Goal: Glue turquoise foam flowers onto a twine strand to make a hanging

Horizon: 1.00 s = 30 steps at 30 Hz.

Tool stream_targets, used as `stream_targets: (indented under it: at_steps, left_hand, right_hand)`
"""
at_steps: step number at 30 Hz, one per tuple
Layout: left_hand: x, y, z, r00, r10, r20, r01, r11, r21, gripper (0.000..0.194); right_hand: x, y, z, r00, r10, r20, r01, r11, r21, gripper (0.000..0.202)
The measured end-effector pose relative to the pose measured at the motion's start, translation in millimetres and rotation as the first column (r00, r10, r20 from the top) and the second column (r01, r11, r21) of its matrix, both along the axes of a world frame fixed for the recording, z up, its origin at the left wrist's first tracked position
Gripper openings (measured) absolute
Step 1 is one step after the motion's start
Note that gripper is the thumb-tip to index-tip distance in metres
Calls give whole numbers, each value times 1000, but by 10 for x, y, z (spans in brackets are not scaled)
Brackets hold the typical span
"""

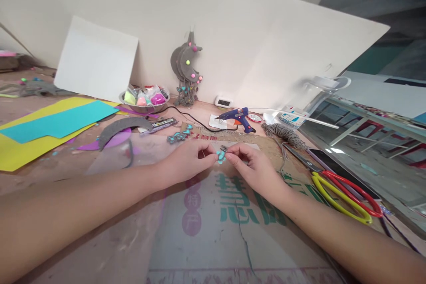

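Note:
Small turquoise pieces (220,156) show between my two hands, above a printed cardboard sheet. The fingertips of my left hand (191,159) are pinched on their left side. My right hand (251,164) is also closed, thumb against forefinger, at their right side. A small dark metallic piece (224,147) sticks out from the right fingertips; its kind is too small to make out. Just beyond my left hand lies a grey and turquoise cluster (179,134) of little shapes. A thin dark cord (245,248) runs over the sheet nearer to me.
Behind the hands rests a blue glue gun (244,120). Red-and-yellow-handled scissors (346,195), a phone (339,171) and grey cord (284,135) lie right. A bowl (143,107) of bagged coloured material, coloured sheets (60,120) and a grey crescent (123,128) lie left; a moon decoration (188,64) stands behind.

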<state>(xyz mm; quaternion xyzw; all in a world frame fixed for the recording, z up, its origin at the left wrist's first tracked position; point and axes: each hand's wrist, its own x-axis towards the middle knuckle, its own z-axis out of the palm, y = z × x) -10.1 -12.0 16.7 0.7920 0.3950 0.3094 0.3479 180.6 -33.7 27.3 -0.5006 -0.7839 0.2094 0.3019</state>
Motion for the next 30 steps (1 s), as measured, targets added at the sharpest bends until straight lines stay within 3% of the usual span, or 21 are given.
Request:
stream_targets:
  at_steps: [8, 14, 22, 30]
  left_hand:
    - [4, -6, 3, 1000, -11, 17, 11, 999, -35, 20]
    - [3, 8, 11, 997, -46, 62, 49, 998, -37, 27]
    - [22, -58, 68, 999, -36, 14, 37, 999, -37, 18]
    - [8, -17, -1, 996, -17, 91, 28, 992, -122, 20]
  right_hand:
    - [-2, 9, -4, 996, 34, -81, -44, 991, -128, 23]
    - [-21, 6, -16, 987, -32, -160, 1, 982, -190, 26]
    - [-42, -6, -18, 989, -17, -148, -9, 986, -169, 25]
    - [-8, 10, -46, 981, 46, -190, -71, 989, -127, 18]
